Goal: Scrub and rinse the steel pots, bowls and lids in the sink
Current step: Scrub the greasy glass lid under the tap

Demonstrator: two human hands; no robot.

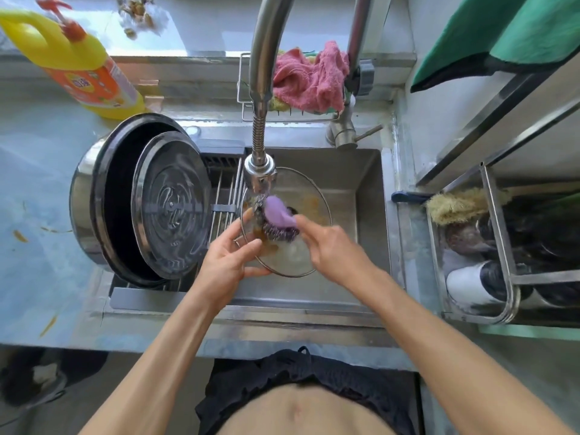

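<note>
A round glass lid (292,252) with a thin steel rim is held tilted over the steel sink (361,183), directly under the faucet head (260,171), from which water runs. Brown greasy streaks smear its transparent surface. The left hand (229,262) grips the lid's near-left edge, its fingers curled round the rim. The right hand (329,243) pinches a scrubber (277,221), a tangled steel-wool pad with a smooth purple plastic handle, and presses it against the lid.

On the ribbed drying rack (224,199) across the sink's left part, one big steel pot (103,199) with a black inside lies on its side, and one round steel lid (172,205) with pressed concentric rings leans in its mouth. The gooseneck faucet crosses in front of a wire basket (248,105) holding a crumpled pink cloth (310,76). One yellow detergent bottle (72,58) with an orange label stands on the pale blue surface (37,171) at upper left. At right, a steel dish rack (499,246) holds a bristly brush (461,204) and dark crockery.
</note>
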